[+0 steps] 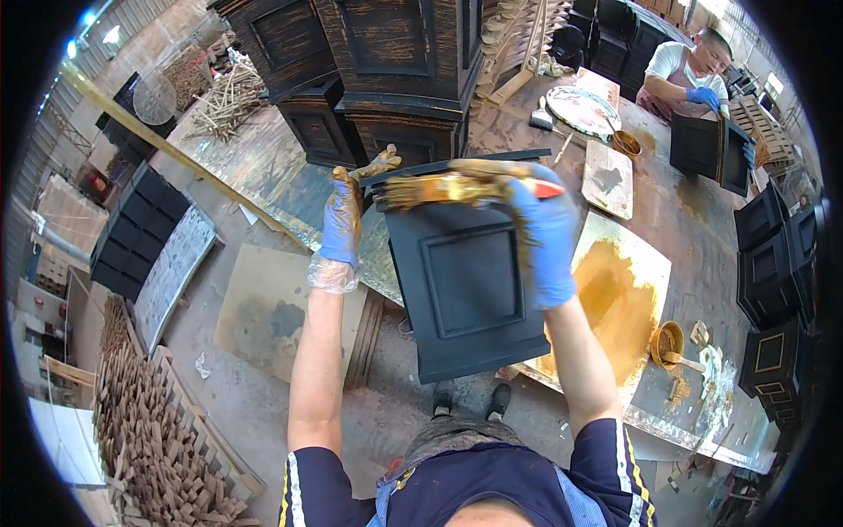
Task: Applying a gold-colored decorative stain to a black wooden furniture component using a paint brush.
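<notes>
A black wooden box [470, 277] with a raised panel frame stands tilted in front of me, over the table's near edge. My left hand [342, 220], in a blue glove with brown-stained fingers, holds the box at its upper left corner; part of its grip is hidden. My right hand [543, 233], gloved likewise, is closed round a wide paintbrush [413, 191] with golden-brown wet bristles and a red handle end. The brush lies across the box just below its top board, bristles toward my left hand. Whether the bristles touch the wood I cannot tell.
A brown-stained board [615, 303] lies to the right, beside a stain bowl [667, 342] with a brush. Farther off are another bowl [626, 143], a round white lid [581, 110] and stacked black cabinets [399, 53]. Across the table a co-worker [689, 79] handles a black box.
</notes>
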### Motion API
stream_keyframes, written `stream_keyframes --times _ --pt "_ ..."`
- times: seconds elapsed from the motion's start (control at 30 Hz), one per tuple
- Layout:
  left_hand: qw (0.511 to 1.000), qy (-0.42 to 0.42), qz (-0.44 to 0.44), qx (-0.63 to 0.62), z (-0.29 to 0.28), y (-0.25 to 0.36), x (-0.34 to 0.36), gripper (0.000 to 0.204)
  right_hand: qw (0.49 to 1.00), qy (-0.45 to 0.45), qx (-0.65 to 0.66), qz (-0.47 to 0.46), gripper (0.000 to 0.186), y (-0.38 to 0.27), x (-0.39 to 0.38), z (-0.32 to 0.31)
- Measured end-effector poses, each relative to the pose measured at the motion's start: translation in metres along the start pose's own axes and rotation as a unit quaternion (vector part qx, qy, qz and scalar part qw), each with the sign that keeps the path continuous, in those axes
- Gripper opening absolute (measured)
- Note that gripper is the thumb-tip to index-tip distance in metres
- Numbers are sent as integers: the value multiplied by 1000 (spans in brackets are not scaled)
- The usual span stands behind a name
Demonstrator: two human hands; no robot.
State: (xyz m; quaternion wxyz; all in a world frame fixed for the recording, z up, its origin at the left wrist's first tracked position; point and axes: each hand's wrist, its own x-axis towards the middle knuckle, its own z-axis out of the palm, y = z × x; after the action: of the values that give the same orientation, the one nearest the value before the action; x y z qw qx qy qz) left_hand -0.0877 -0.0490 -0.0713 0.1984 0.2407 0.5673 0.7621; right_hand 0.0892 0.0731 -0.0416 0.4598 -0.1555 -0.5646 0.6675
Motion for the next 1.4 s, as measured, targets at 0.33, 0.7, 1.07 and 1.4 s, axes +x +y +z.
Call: stream_keyframes --times 0.33,0.7,1.07,1.4 --pt "999 34 -22 9 -13 -22 11 69 996 89 -24 -18 23 -3 16 -34" --pt "999 -37 -9 27 -8 -11 13 80 993 88 74 2 23 -15 12 -68" --pt "996 -84 -2 1 -19 -15 21 78 988 133 56 -48 30 -22 28 -123" --pt "988 -138 56 46 -4 8 7 76 987 140 13 -76 32 -19 14 -104"
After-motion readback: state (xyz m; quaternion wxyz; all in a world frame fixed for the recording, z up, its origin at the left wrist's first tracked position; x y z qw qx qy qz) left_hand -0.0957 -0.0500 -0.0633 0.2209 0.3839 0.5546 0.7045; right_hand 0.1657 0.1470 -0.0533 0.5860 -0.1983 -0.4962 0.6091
